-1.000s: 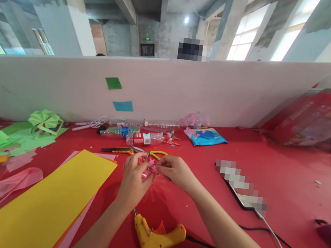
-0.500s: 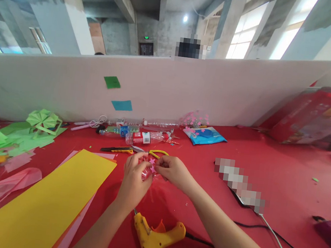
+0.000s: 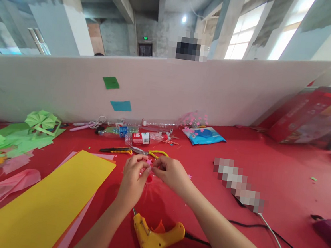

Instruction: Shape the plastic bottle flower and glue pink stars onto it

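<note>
My left hand [image 3: 134,176] is closed around a clear plastic piece [image 3: 149,181], mostly hidden by the fingers and hard to make out against the red tabletop. A pink star [image 3: 149,161] shows between my two hands. My right hand [image 3: 171,172] has its thumb and fingertips pinched together close to the left fingertips; what lies in the pinch is too small to tell. Another pink star [image 3: 189,177] is visible just beyond the right wrist. Below the hands lies a yellow glue gun [image 3: 156,237], its nozzle by my left wrist.
Behind the hands lie yellow-handled scissors [image 3: 158,153], a utility knife [image 3: 116,149] and clear bottles [image 3: 141,138]. Yellow paper [image 3: 50,198] and green paper [image 3: 27,143] cover the left. A blue packet [image 3: 204,136] lies near the white partition [image 3: 158,87]; a cable [image 3: 280,246] crosses the right.
My right fingers have shifted slightly up and left, nearer the left fingertips. Of the two stars seen between the hands before, one shows there now. A star now shows beyond the right wrist.
</note>
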Tool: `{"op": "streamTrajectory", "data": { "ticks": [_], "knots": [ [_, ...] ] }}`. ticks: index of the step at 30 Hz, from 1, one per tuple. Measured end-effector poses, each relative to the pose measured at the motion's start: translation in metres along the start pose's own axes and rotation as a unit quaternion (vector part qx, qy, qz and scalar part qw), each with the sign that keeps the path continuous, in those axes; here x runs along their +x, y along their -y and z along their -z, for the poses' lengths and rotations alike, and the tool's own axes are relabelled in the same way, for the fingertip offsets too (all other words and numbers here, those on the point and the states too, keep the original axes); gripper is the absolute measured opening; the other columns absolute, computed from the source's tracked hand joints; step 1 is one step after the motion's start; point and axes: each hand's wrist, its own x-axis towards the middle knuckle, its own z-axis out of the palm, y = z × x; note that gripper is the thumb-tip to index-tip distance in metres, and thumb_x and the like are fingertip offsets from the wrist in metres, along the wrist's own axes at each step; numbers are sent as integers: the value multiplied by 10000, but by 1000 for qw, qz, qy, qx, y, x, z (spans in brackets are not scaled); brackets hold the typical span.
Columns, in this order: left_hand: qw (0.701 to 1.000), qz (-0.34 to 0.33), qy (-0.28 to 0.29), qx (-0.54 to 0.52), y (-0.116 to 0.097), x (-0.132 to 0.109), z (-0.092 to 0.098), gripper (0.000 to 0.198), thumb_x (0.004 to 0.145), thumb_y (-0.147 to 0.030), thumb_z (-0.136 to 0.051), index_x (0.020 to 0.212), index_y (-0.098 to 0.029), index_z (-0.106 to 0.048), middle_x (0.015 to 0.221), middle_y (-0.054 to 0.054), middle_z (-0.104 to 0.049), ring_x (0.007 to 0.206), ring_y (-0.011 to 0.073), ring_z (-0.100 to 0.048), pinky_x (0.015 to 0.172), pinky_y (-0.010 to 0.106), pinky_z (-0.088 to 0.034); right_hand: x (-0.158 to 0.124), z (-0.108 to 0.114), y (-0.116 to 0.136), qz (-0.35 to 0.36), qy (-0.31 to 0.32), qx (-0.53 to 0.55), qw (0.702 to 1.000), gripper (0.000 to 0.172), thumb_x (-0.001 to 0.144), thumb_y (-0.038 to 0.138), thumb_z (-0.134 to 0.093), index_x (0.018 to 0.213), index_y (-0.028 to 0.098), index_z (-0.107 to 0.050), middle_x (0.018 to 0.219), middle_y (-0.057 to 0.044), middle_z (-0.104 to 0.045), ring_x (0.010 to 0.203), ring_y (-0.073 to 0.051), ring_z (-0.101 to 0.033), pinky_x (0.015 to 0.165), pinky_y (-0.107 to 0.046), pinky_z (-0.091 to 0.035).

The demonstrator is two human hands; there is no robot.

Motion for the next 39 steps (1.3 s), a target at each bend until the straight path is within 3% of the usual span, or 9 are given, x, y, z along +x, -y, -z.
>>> {"op": "streamTrajectory", "data": {
  "ticks": [12,18,21,28,39],
  "knots": [
    [1000,1,-18,24,3,-2,-4,135,857,-283,-522,773,-205,-594,1088,77,-577,1068,238,-520,926,433,-416,-1,0,2,6,-8,-36,999,74,741,160,-554,699,181,-612,544,46,-509,502,-95,-425,471,-198,-257],
    [996,-51,-58,41,5,-5,-9,129,875,-241,-479,768,-207,-544,988,64,-576,981,217,-531,884,401,-429,-2,1,4,5,-3,-44,999,74,745,167,-558,714,184,-623,536,53,-496,486,-89,-408,473,-198,-257],
    [996,-57,-48,53,5,-5,-10,137,883,-247,-468,772,-207,-537,970,65,-578,969,219,-531,878,403,-431,-2,1,4,4,-3,-47,999,74,749,167,-556,725,183,-624,541,51,-506,489,-90,-413,472,-197,-256],
    [996,-40,-21,70,7,-4,-9,146,892,-275,-442,818,-212,-551,1157,99,-577,1120,243,-508,953,454,-397,-3,3,6,7,-5,-58,998,87,763,173,-552,709,181,-620,530,52,-500,480,-90,-405,478,-200,-257],
    [999,-18,5,46,-5,-4,-3,155,880,-240,-459,747,-209,-531,1161,85,-568,1147,249,-487,958,472,-383,-4,2,7,8,-5,-74,997,102,785,189,-556,718,183,-633,565,36,-548,501,-96,-444,492,-204,-268]
  ]
}}
